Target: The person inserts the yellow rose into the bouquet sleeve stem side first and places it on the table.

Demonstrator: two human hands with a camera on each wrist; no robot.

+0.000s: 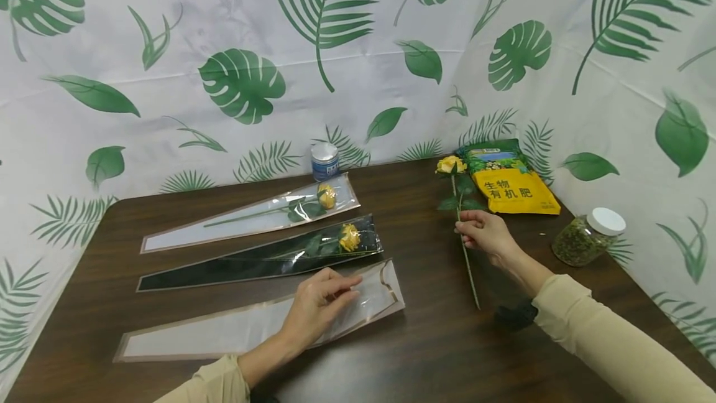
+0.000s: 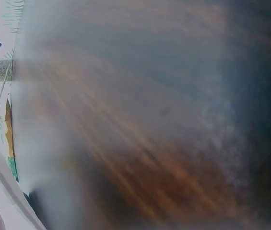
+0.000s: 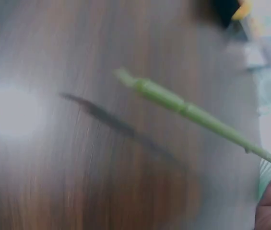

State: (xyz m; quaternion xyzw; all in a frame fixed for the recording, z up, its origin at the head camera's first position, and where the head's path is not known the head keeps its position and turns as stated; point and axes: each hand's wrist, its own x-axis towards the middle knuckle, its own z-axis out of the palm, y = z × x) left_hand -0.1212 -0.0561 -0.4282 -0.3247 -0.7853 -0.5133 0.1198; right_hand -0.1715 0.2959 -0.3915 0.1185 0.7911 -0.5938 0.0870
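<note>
My right hand (image 1: 485, 235) pinches the green stem of a yellow rose (image 1: 450, 165), bloom pointing away and bare stem end toward me. In the right wrist view the cut stem (image 3: 193, 111) hangs over the table, casting a shadow. My left hand (image 1: 317, 303) is at the wide end of a clear-fronted white flower sleeve (image 1: 218, 331), thumb and forefinger pinching its film near the curved mouth. Beyond it lie a black flower sleeve (image 1: 218, 272) and another white flower sleeve (image 1: 184, 236), each with a yellow rose inside. The left wrist view is mostly blurred tabletop.
A blue tin (image 1: 325, 162) stands at the back behind the far sleeve. Right of the rose lie a yellow-and-green fertilizer bag (image 1: 517, 188) and a white-lidded jar (image 1: 584, 238) of dried greenish material. Leaf-patterned cloth (image 1: 358, 111) hangs behind the brown table (image 1: 425, 353).
</note>
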